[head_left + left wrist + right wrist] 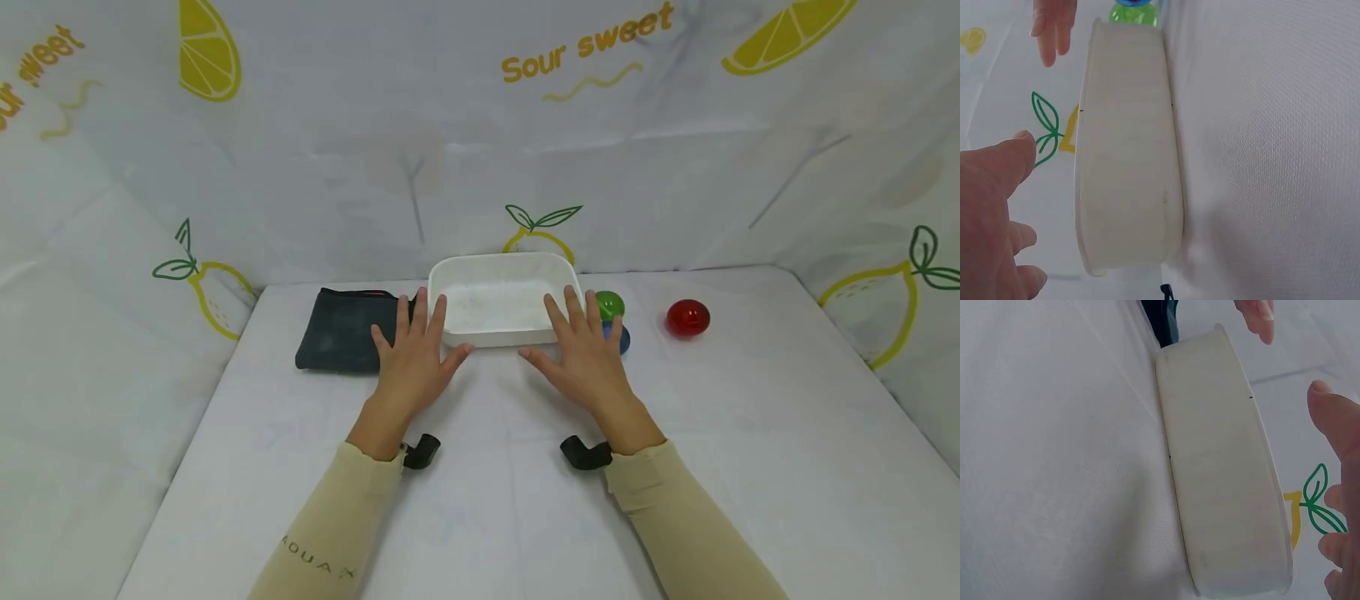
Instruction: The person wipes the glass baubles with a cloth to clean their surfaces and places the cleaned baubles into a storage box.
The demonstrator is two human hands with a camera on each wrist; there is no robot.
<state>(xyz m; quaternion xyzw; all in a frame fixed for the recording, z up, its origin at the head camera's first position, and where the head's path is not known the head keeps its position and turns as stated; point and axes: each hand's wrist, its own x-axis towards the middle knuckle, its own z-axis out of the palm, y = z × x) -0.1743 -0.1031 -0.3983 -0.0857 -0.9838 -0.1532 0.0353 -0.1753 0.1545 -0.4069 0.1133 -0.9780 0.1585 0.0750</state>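
Note:
A shallow white rectangular tray (495,302) stands at the back of the table, its bare floor showing. My left hand (411,367) has its fingers spread over the tray's near left corner, overlapping a dark zip pouch (336,335). On the other side, my right hand (588,358) spreads its fingers at the tray's near right corner. Neither hand holds anything. Partly behind the right fingers are a shiny green ball (611,305) and a blue ball (621,337). Both wrist views show the tray's outer side wall (1129,150), with fingers held apart from it.
A shiny red ball (687,318) lies farther right on the white-covered table (510,500). Behind the tray rises a white cloth backdrop (322,183) printed with lemons and lettering. Black curved wrist mounts (586,454) stick out by the sleeves.

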